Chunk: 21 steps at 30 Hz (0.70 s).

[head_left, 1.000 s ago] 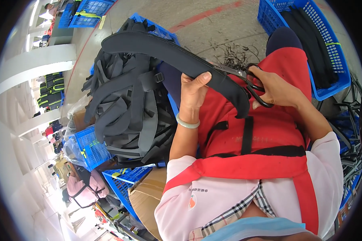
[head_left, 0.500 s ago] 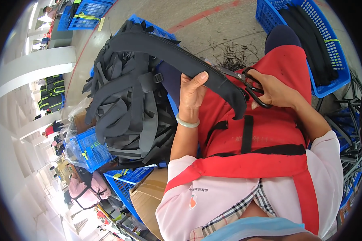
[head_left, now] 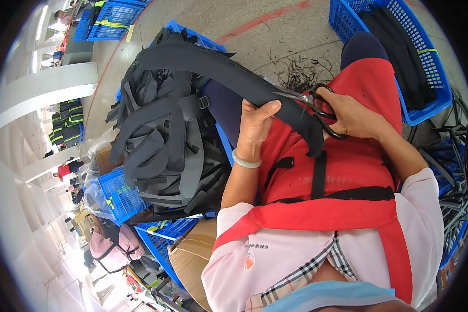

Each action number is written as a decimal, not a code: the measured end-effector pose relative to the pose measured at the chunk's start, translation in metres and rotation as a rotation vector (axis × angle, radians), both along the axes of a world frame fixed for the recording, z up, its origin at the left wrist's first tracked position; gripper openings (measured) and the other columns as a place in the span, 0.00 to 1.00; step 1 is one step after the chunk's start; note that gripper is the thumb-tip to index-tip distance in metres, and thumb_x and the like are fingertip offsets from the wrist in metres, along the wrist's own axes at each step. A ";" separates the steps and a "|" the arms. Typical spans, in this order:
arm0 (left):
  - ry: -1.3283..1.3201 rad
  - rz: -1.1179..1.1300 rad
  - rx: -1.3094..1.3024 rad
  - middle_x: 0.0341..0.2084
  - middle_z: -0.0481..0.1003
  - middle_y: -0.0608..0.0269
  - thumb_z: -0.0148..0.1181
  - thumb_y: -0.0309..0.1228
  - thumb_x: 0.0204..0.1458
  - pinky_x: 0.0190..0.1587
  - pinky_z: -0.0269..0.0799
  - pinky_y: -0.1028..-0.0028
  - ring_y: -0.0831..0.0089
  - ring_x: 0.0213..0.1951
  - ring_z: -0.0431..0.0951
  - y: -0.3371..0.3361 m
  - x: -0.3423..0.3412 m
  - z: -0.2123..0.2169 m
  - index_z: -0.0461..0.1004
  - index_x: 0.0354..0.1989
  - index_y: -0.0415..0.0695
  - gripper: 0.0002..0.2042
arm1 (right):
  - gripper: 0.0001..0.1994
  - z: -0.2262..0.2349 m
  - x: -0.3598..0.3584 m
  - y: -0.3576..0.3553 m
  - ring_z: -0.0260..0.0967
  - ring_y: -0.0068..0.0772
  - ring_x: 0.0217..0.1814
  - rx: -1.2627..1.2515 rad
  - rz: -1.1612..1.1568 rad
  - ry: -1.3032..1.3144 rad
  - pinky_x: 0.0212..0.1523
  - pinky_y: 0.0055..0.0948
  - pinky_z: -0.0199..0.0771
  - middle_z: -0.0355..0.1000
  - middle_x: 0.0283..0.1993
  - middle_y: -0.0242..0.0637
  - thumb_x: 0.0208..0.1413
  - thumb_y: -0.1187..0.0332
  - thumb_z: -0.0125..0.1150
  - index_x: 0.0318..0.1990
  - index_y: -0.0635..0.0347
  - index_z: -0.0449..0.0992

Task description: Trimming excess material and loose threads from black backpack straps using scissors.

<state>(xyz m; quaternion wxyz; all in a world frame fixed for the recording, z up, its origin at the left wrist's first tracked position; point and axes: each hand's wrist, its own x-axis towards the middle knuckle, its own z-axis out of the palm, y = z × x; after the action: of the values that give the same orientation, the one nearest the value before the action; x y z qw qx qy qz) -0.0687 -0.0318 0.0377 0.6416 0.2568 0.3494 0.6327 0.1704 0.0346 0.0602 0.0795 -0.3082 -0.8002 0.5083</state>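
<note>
A long padded black strap (head_left: 229,75) arches from the pile on my left across to my lap. My left hand (head_left: 258,122) grips it near its curved free end, the thumb on top and the fingers hidden beneath. In my right hand (head_left: 354,115) is a pair of black-handled scissors (head_left: 323,110), with my fingers through the loops. Their blades point left and lie along the strap's far edge, close to my left thumb. Whether the blades touch the strap I cannot tell. The heap of dark straps (head_left: 164,130), some with buckles (head_left: 203,102), rises beside my left knee.
A red apron (head_left: 286,179) covers my lap. Thread-like black scraps (head_left: 307,73) litter the floor ahead. On the right stand a blue crate (head_left: 437,99) of black pieces and a tangle of grey strips (head_left: 455,208). An opened cardboard box (head_left: 192,255) is at lower left.
My left hand has shifted slightly right and nearer, along with the strap's end. The scissors have moved a little left, with their blades farther along the strap's edge.
</note>
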 end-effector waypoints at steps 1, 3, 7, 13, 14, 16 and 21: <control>0.003 0.008 0.000 0.35 0.78 0.61 0.67 0.17 0.44 0.45 0.74 0.71 0.71 0.38 0.78 0.000 0.002 0.000 0.76 0.39 0.40 0.13 | 0.42 -0.001 -0.001 0.000 0.68 0.61 0.43 0.086 -0.010 0.021 0.40 0.44 0.67 0.69 0.37 0.56 0.35 0.48 0.75 0.51 0.67 0.59; -0.003 0.001 -0.014 0.35 0.78 0.61 0.66 0.17 0.44 0.45 0.74 0.71 0.71 0.38 0.78 0.000 0.006 -0.001 0.76 0.39 0.41 0.13 | 0.43 -0.002 -0.003 0.004 0.68 0.62 0.42 0.143 0.009 0.054 0.40 0.45 0.67 0.69 0.37 0.58 0.34 0.48 0.75 0.51 0.67 0.59; -0.003 0.011 0.001 0.35 0.78 0.62 0.65 0.16 0.45 0.45 0.74 0.71 0.71 0.38 0.78 0.001 0.009 0.000 0.75 0.39 0.42 0.13 | 0.41 0.003 -0.006 0.005 0.68 0.63 0.40 0.159 0.022 -0.006 0.38 0.46 0.66 0.69 0.34 0.59 0.35 0.50 0.76 0.50 0.68 0.60; -0.040 0.024 -0.032 0.35 0.78 0.63 0.65 0.16 0.45 0.46 0.75 0.70 0.71 0.38 0.78 -0.002 0.004 -0.006 0.75 0.41 0.43 0.14 | 0.32 0.002 -0.012 0.001 0.69 0.61 0.35 -0.002 -0.048 0.038 0.34 0.44 0.66 0.68 0.28 0.56 0.38 0.55 0.74 0.43 0.69 0.64; -0.039 0.025 -0.032 0.35 0.78 0.63 0.65 0.16 0.45 0.46 0.75 0.70 0.71 0.38 0.78 -0.003 0.004 -0.007 0.75 0.41 0.43 0.14 | 0.32 0.001 -0.012 0.001 0.69 0.61 0.35 -0.002 -0.046 0.038 0.34 0.44 0.66 0.68 0.28 0.56 0.38 0.55 0.74 0.43 0.69 0.64; -0.015 0.013 -0.005 0.37 0.78 0.62 0.65 0.16 0.45 0.46 0.75 0.69 0.71 0.39 0.78 -0.004 0.005 -0.007 0.75 0.41 0.43 0.15 | 0.29 0.000 -0.010 0.002 0.68 0.60 0.33 -0.010 -0.045 0.007 0.32 0.42 0.65 0.68 0.28 0.57 0.40 0.57 0.74 0.42 0.68 0.65; -0.090 0.044 0.034 0.38 0.77 0.59 0.66 0.20 0.46 0.46 0.75 0.67 0.69 0.40 0.78 0.005 -0.009 0.007 0.75 0.41 0.41 0.13 | 0.24 0.011 -0.006 0.005 0.68 0.58 0.31 -0.104 -0.045 -0.008 0.31 0.41 0.65 0.67 0.26 0.55 0.44 0.63 0.71 0.42 0.66 0.65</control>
<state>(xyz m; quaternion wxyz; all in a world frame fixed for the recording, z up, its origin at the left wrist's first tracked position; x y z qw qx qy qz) -0.0779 -0.0264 0.0449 0.6382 0.2312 0.3147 0.6635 0.1640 0.0398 0.0713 0.0717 -0.3316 -0.7659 0.5461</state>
